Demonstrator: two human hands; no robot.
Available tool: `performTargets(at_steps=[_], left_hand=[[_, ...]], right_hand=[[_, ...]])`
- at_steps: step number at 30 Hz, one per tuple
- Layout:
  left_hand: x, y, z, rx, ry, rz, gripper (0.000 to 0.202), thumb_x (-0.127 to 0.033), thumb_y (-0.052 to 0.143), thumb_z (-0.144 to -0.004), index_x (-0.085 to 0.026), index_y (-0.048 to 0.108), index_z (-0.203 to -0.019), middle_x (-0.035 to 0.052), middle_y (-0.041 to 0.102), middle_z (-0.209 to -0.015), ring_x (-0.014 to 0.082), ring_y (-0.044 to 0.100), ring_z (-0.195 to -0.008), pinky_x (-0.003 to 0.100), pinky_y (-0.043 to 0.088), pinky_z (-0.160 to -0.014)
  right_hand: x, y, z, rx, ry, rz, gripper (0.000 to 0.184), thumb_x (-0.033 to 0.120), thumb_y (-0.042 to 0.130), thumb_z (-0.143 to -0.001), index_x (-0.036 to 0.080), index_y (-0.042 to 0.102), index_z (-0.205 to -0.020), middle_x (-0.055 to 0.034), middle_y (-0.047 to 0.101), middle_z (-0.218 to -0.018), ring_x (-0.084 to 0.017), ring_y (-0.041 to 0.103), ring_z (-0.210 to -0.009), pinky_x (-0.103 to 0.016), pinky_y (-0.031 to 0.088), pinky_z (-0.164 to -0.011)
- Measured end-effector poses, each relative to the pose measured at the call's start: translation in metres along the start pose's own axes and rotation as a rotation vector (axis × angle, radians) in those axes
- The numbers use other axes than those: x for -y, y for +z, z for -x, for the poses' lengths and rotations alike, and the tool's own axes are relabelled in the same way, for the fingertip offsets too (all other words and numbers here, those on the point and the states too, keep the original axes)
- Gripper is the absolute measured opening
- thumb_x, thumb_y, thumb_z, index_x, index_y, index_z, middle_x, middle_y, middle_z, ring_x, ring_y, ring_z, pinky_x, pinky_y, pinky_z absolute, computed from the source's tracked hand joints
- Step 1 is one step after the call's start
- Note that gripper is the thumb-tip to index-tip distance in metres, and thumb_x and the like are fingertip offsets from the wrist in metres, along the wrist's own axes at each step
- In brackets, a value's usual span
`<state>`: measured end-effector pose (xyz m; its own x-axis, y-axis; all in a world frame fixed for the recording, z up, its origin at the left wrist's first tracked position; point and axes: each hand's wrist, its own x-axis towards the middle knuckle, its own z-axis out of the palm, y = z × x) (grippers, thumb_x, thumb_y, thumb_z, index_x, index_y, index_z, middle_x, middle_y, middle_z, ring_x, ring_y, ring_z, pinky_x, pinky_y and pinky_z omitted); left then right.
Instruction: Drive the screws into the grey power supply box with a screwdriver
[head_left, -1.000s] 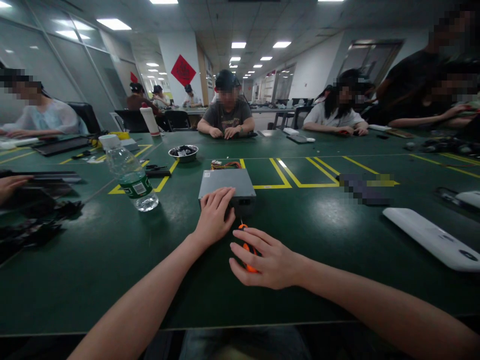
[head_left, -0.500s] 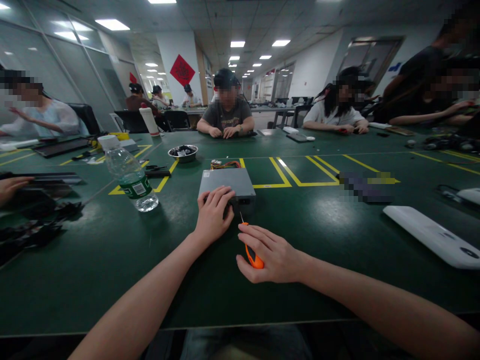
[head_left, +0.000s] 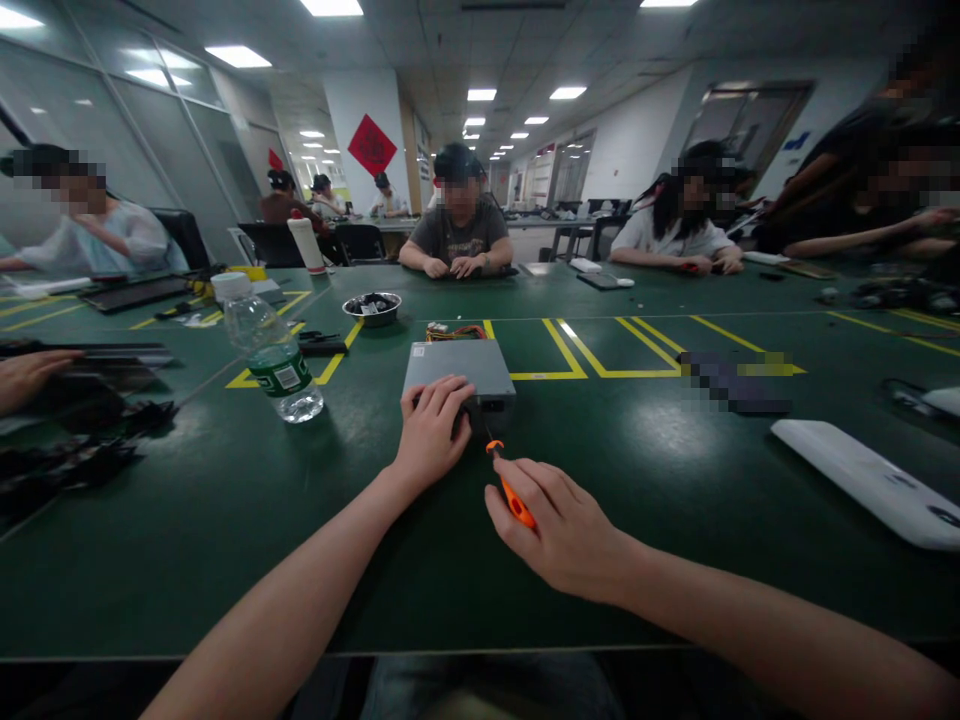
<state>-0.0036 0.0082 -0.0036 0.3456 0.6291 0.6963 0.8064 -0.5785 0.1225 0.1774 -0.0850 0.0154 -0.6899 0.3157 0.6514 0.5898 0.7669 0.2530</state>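
A grey metal box [head_left: 461, 367] with coloured wires [head_left: 454, 331] at its far end lies on the green table [head_left: 225, 500]. My left hand [head_left: 433, 430] rests on the box's near left corner, fingers curled over its edge. My right hand [head_left: 559, 525] grips an orange-handled screwdriver [head_left: 510, 487], its thin tip pointing at the box's near face, close to it or touching; I cannot tell which.
A water bottle [head_left: 271, 350] stands left of the box, a small metal bowl [head_left: 372, 306] behind it. A white flat device [head_left: 862, 480] lies at right. Dark parts [head_left: 82, 440] and another person's hand [head_left: 26, 375] are at left. Several people sit around the table.
My right hand closed on the screwdriver, lifted it off the table and moved its tip up toward the box's near face. My left hand stayed on the box.
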Motion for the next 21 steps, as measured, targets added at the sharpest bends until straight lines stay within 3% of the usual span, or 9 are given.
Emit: performTargets(at_steps=[5, 9, 14, 19, 21], left_hand=[[-0.001, -0.003, 0.000, 0.009, -0.005, -0.001, 0.034, -0.018, 0.045, -0.081, -0.023, 0.049, -0.114, 0.0049, 0.054, -0.123, 0.0196, 0.044, -0.117, 0.040, 0.024, -0.096], [-0.002, -0.003, 0.001, 0.008, -0.012, 0.002, 0.034, -0.018, 0.045, -0.081, -0.023, 0.049, -0.114, 0.0052, 0.053, -0.124, 0.0201, 0.043, -0.117, 0.041, 0.023, -0.097], [-0.003, -0.005, 0.002, 0.017, -0.012, -0.004, 0.033, -0.018, 0.045, -0.081, -0.021, 0.049, -0.114, 0.0063, 0.053, -0.124, 0.0204, 0.043, -0.118, 0.041, 0.024, -0.098], [-0.004, -0.007, 0.003, 0.010, -0.016, 0.001, 0.034, -0.018, 0.045, -0.081, -0.021, 0.049, -0.114, 0.0065, 0.053, -0.123, 0.0205, 0.043, -0.118, 0.041, 0.024, -0.098], [-0.005, -0.007, 0.003, 0.007, -0.018, 0.002, 0.034, -0.017, 0.044, -0.081, -0.021, 0.049, -0.114, 0.0062, 0.053, -0.123, 0.0203, 0.043, -0.118, 0.041, 0.024, -0.098]], right_hand=[[0.016, -0.007, -0.005, 0.032, 0.077, 0.209, 0.027, 0.007, 0.041, -0.083, 0.011, 0.055, -0.106, -0.0167, 0.062, -0.100, -0.022, 0.059, -0.087, -0.033, 0.049, -0.074], [0.021, -0.003, -0.008, 0.109, 0.305, 0.189, 0.021, 0.015, 0.040, -0.087, 0.013, 0.055, -0.101, -0.0121, 0.062, -0.081, -0.019, 0.058, -0.067, -0.030, 0.045, -0.057], [0.021, 0.001, -0.010, 0.180, 0.694, -0.007, 0.018, 0.034, 0.052, -0.083, 0.019, 0.053, -0.093, -0.0087, 0.060, -0.078, -0.018, 0.056, -0.057, -0.027, 0.032, -0.043], [0.020, 0.002, -0.010, 0.175, 1.048, -0.316, 0.013, 0.024, 0.059, -0.077, 0.021, 0.049, -0.085, -0.0017, 0.053, -0.062, -0.015, 0.049, -0.047, -0.026, 0.024, -0.046], [0.021, 0.006, -0.010, 0.110, 1.200, -0.568, 0.014, 0.023, 0.060, -0.075, 0.021, 0.049, -0.082, 0.0013, 0.051, -0.058, -0.013, 0.047, -0.047, -0.025, 0.025, -0.047]])
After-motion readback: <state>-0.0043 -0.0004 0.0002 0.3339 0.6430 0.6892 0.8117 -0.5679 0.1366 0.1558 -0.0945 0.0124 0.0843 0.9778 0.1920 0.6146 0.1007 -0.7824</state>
